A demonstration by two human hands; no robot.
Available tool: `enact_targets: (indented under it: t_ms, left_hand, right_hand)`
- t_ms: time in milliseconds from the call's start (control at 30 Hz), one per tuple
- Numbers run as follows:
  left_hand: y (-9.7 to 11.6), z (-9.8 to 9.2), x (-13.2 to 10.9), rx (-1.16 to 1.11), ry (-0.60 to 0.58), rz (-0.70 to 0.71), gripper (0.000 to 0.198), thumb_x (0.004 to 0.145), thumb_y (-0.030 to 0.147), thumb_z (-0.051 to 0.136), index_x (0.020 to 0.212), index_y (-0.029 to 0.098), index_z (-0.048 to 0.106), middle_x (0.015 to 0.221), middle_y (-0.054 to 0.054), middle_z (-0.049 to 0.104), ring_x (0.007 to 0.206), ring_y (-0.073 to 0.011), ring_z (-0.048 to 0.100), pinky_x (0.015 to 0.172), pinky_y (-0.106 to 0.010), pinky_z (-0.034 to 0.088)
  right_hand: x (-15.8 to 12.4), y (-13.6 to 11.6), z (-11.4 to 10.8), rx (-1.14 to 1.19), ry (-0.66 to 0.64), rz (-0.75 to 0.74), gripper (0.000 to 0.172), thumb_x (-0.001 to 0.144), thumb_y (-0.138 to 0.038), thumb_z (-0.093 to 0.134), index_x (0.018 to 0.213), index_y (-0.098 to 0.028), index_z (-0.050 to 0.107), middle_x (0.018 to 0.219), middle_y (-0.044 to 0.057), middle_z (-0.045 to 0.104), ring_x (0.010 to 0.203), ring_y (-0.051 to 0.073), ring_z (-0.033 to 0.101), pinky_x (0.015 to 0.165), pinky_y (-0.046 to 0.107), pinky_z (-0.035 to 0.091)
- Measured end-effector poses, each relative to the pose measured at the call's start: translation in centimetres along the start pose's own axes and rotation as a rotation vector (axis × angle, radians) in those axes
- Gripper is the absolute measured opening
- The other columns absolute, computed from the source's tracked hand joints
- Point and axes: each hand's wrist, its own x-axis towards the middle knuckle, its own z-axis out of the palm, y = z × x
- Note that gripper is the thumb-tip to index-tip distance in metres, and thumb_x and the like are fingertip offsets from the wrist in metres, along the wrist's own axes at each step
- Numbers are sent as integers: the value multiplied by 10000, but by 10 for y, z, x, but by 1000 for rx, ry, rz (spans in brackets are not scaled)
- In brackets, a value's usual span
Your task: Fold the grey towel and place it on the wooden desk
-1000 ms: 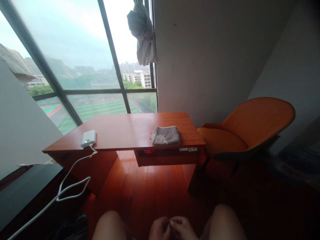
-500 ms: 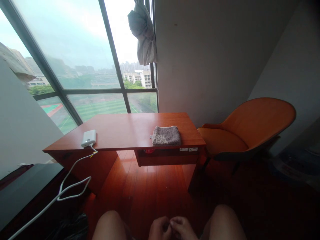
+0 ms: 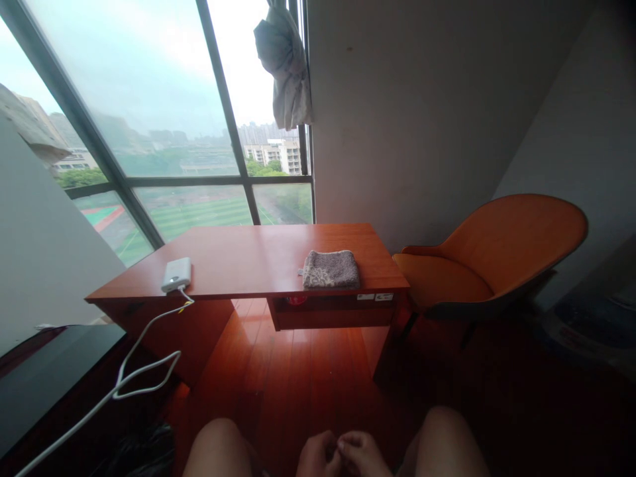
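My left hand (image 3: pixel 318 454) and my right hand (image 3: pixel 364 453) rest close together between my knees at the bottom edge. The fingers of both are curled in, and their tips meet or nearly meet. Nothing shows in either hand. Ahead of them stands a reddish-brown wooden desk (image 3: pixel 238 262). A folded grey-brown towel (image 3: pixel 331 270) with a pale pattern lies near its front edge, right of centre. Toward the left end of the desk lies a white box-shaped device (image 3: pixel 177 274), with a white cable (image 3: pixel 144 334) plugged into its front. Neither hand touches these things.
An orange chair (image 3: pixel 477 265) stands right of the desk. At the left is a dark flat surface (image 3: pixel 59 371), with the cable running past it. An open shelf (image 3: pixel 332 305) under the desk top holds a red item. Large windows (image 3: pixel 139 99) and a knotted curtain (image 3: pixel 283 59) are behind.
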Motion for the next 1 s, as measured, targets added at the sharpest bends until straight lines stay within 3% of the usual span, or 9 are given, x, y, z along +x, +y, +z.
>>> enact_targets:
  t_ms: [300,867,1000]
  left_hand:
    - [-8,2,2,-130,-61,41,254,813,265,456,665,166,636,637,1,618,637,-140,537,579,-215,350]
    - [-5,-1,-2,-80,-40,-32,316,830,395,471,716,175,667,709,-16,656,730,-173,558,640,-231,388]
    - [-7,1,-1,-18,-29,-35,334,827,385,456,653,170,643,644,-4,608,684,-159,530,614,-232,358]
  right_hand:
    - [-5,-8,3,6,-15,-9,561,364,-667,778,579,-163,657,453,-34,537,422,68,407,466,246,224]
    - [-10,-12,4,12,12,-12,543,371,-637,787,613,-167,660,491,-22,579,461,93,451,497,257,253]
    - [-10,-12,3,-28,-5,-26,496,398,-614,787,596,-177,662,487,-28,564,472,106,471,507,268,283]
